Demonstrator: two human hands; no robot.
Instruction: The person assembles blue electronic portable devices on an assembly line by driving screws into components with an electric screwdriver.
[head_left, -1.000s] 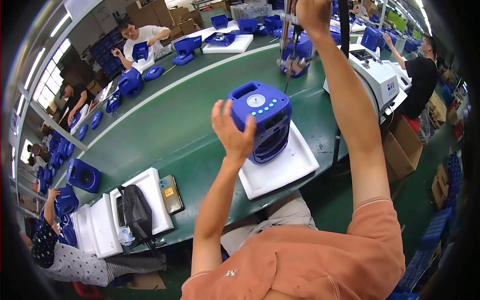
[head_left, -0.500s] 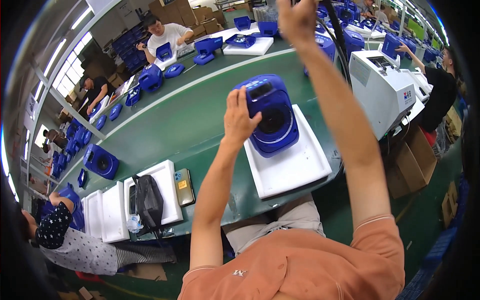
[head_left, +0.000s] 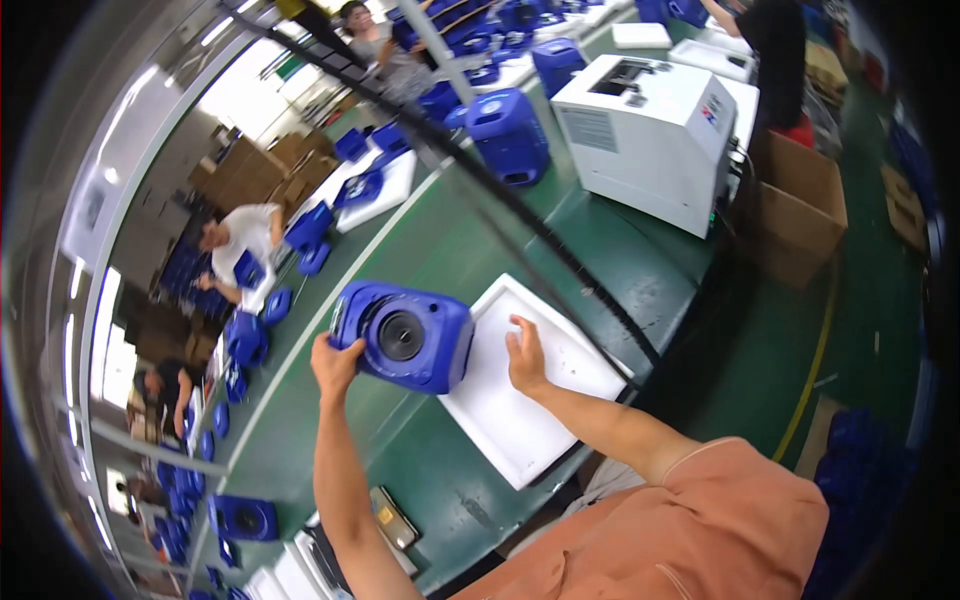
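Clearly, the left hand [head_left: 335,365] is closed on one end of a blue portable speaker [head_left: 410,340], its thumb near the front edge and its fingers wrapped behind, mostly hidden. The right hand [head_left: 527,360] holds nothing; its fingers are loosely spread above a white foam tray [head_left: 520,440], apart from the speaker. For good handling, I would keep the left grip firm on the rim, clear of the round black cone [head_left: 400,335], and bring the right palm under the far end, since a one-handed hold could let that bulky body twist.

The speaker is at the left side of the tray, over the green workbench [head_left: 425,440], its lower right corner near the tray's edge; whether it bears on anything cannot be told. It lies tipped back, cone facing up toward the wearer. Its long axis runs roughly left to right, dipping slightly rightward, with the control-panel end at the left hand and the base toward the tray.

Beyond, a dark cable [head_left: 575,262] slants across the view, another blue speaker [head_left: 508,140] stands upright, and a white boxy machine [head_left: 640,140] sits to the right.
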